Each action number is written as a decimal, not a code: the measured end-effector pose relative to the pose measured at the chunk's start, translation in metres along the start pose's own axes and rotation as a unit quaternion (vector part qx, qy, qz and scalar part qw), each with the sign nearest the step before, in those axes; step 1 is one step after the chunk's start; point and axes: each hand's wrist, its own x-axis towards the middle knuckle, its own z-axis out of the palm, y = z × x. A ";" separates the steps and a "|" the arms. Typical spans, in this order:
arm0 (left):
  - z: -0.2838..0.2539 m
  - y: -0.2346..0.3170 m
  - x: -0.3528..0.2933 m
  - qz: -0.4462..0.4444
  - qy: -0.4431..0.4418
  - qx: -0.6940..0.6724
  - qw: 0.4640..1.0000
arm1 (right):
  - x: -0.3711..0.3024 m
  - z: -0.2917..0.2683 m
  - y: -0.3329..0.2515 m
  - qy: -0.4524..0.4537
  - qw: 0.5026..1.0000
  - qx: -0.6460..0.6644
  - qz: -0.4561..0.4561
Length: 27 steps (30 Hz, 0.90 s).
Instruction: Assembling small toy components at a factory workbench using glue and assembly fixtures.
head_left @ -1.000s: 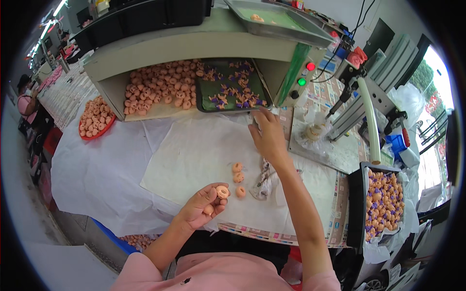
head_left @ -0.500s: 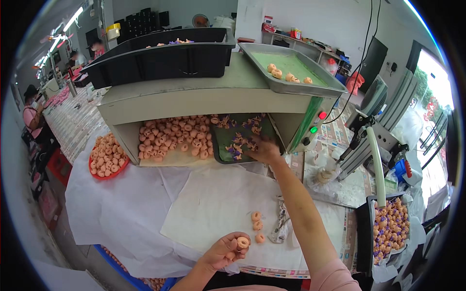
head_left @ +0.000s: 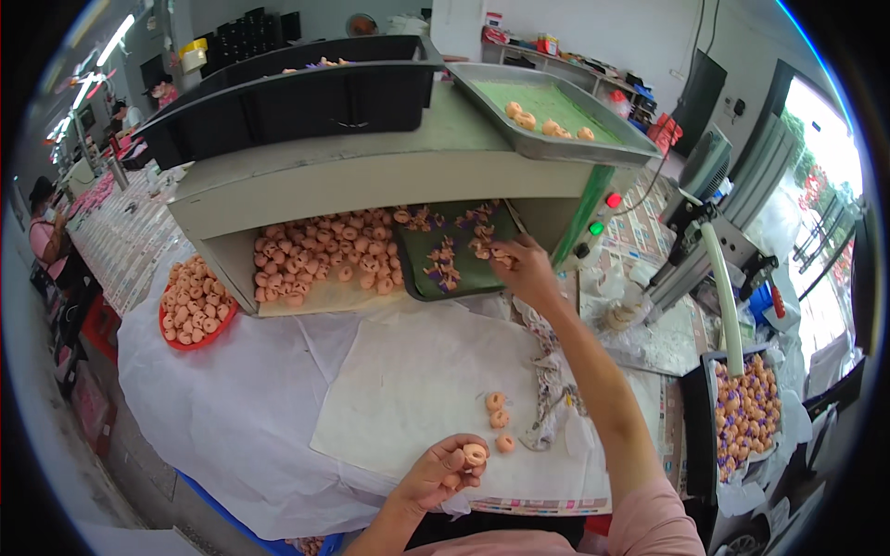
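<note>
My left hand is closed around a small peach-coloured hollow ball, its opening turned up. A second peach round piece shows lower in the same hand. Beside it, three similar balls stand in a short row on the white sheet. My right hand reaches to the right side of a dark green-lined tray, its fingers pinched together at a cluster of small purple-and-peach figures. What the fingertips hold is too small to make out. More figures lie in the tray.
The tray sits inside an open-fronted cabinet, beside heaped peach balls. A red basket of balls stands left. On top are a black bin and metal tray. A metal stand and black crate are right.
My right hand has drawn back slightly toward the tray's right edge, its fingers now more clearly in view. My left hand keeps its ball. The whole view has shifted slightly.
</note>
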 end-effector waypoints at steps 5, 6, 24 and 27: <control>-0.004 -0.015 0.006 0.009 0.024 0.021 0.999 | -0.110 -0.106 -0.023 0.019 0.998 -0.025 0.050; -0.002 -0.019 0.007 -0.005 0.019 0.017 1.000 | -0.136 -0.129 -0.021 0.034 0.994 -0.055 0.089; 0.082 -0.144 -0.047 0.033 0.050 -0.021 0.998 | -0.381 -0.261 -0.010 0.123 0.977 -0.091 0.148; 0.112 -0.177 -0.066 0.010 0.053 -0.049 0.997 | -0.392 -0.272 -0.017 0.180 0.967 -0.112 0.139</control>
